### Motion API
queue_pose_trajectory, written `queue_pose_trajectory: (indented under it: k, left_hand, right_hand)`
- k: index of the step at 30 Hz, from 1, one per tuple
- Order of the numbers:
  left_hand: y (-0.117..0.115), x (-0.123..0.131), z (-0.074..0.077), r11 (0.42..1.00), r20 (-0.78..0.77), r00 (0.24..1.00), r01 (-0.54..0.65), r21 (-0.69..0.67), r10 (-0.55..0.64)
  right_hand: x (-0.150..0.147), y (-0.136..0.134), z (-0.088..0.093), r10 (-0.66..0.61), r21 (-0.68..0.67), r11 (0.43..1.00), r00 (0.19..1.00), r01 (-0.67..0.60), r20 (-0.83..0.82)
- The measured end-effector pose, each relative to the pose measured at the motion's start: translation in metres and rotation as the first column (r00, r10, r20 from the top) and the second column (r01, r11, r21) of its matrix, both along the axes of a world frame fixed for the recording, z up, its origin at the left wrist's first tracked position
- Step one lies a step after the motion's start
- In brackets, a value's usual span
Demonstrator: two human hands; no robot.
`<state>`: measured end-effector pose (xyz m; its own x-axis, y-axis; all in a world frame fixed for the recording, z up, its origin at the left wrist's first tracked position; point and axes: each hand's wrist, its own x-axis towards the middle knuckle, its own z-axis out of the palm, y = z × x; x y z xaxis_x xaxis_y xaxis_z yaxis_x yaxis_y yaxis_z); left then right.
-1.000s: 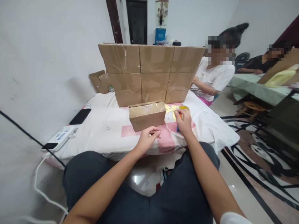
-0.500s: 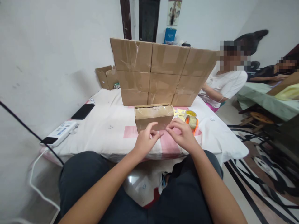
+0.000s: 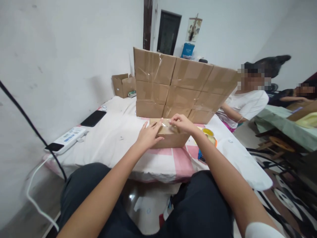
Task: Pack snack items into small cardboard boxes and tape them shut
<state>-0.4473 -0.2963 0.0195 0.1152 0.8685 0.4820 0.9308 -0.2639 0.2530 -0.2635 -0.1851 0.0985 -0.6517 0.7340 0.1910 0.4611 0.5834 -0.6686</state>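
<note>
A small brown cardboard box (image 3: 173, 140) lies on the white and pink cloth of the table (image 3: 119, 142) in front of me. My left hand (image 3: 148, 134) rests flat on the box's top left, fingers spread. My right hand (image 3: 180, 122) is over the top of the box, its fingers pinched on a strip of clear tape (image 3: 165, 124) that lies across the lid. A roll of tape in an orange dispenser (image 3: 209, 136) sits just right of the box, partly hidden by my right forearm.
A wall of stacked, taped cardboard boxes (image 3: 180, 89) stands behind the small box. A phone (image 3: 93, 118) and a white power strip (image 3: 66, 138) lie at the table's left edge. A person in a white shirt (image 3: 245, 104) sits at right; another sits beyond at a green table (image 3: 284, 124).
Both hands have moved forward from the table's near edge onto the top of the small box. The right hand has left the tape dispenser. The view has shifted right and up.
</note>
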Motion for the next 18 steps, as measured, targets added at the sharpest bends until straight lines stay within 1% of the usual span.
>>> queue_pose_trajectory:
  k: [3,4,6,9,12,15,18]
  left_hand:
    - [-0.003,0.000,-0.001,1.000,0.011,1.000,0.006,-0.012,-0.006]
    - [-0.003,0.000,-0.001,1.000,0.013,1.000,0.010,-0.022,-0.010]
    - [-0.003,-0.001,-0.001,0.999,0.007,1.000,0.016,-0.040,-0.015]
    - [-0.003,-0.002,-0.002,0.999,-0.040,0.999,0.013,-0.045,-0.015]
    - [-0.004,-0.002,-0.006,0.999,-0.132,0.991,0.007,-0.033,-0.011]
    - [-0.006,0.000,-0.007,1.000,-0.206,0.978,-0.021,-0.016,0.017]
    - [-0.009,0.005,-0.006,0.998,-0.230,0.972,-0.052,-0.018,0.046]
  right_hand:
    - [-0.008,0.009,-0.020,-0.123,0.151,0.983,0.985,0.105,0.119]
    - [-0.008,0.010,-0.025,-0.146,0.195,0.974,0.979,0.117,0.144]
    - [-0.007,0.010,-0.031,-0.165,0.235,0.965,0.970,0.121,0.178]
    - [-0.007,0.009,-0.034,-0.184,0.265,0.956,0.958,0.123,0.221]
    - [-0.009,0.010,-0.034,-0.191,0.268,0.956,0.948,0.121,0.256]
    - [-0.009,0.010,-0.035,-0.198,0.279,0.952,0.950,0.127,0.242]
    - [-0.008,0.009,-0.037,-0.215,0.302,0.942,0.952,0.144,0.218]
